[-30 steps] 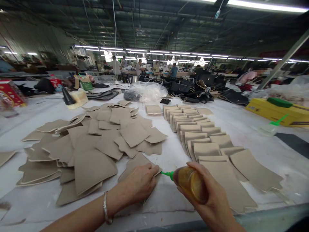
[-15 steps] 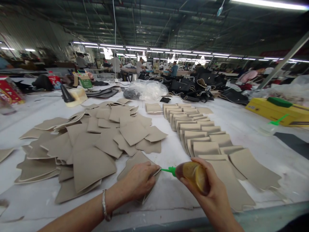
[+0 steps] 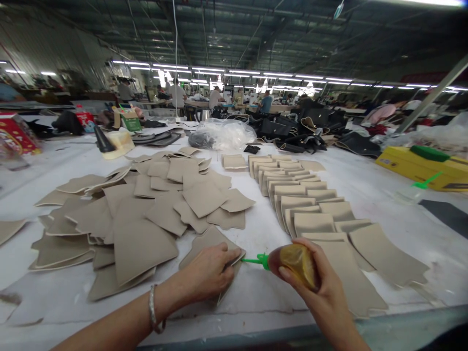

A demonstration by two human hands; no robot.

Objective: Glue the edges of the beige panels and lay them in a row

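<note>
My right hand [image 3: 321, 285] is wrapped round a squeeze bottle of amber glue [image 3: 292, 263], tipped on its side. Its thin green nozzle [image 3: 256, 260] points left and meets the edge of a beige leather-like piece [image 3: 206, 241]. On that piece lies my left hand [image 3: 212, 270], fingers curled at its right corner, index finger along the lifted edge. The hand hides part of the piece. A loose pile of similar beige pieces [image 3: 146, 234] spreads to the left. To the right, folded beige pieces [image 3: 312, 224] overlap in rows, with flat ones [image 3: 387, 253] nearest me.
Farther back are a clear plastic bag [image 3: 226, 134], black leather goods [image 3: 288, 126] and a black cone [image 3: 102, 140] on a pale block. At right are a yellow box [image 3: 420, 168] and a second green-nozzled bottle [image 3: 409, 194]. People work in the background.
The nozzle tip has moved slightly down along the piece's edge, and the bottle has shifted a little right. My left hand keeps its hold. The view has shifted slightly.
</note>
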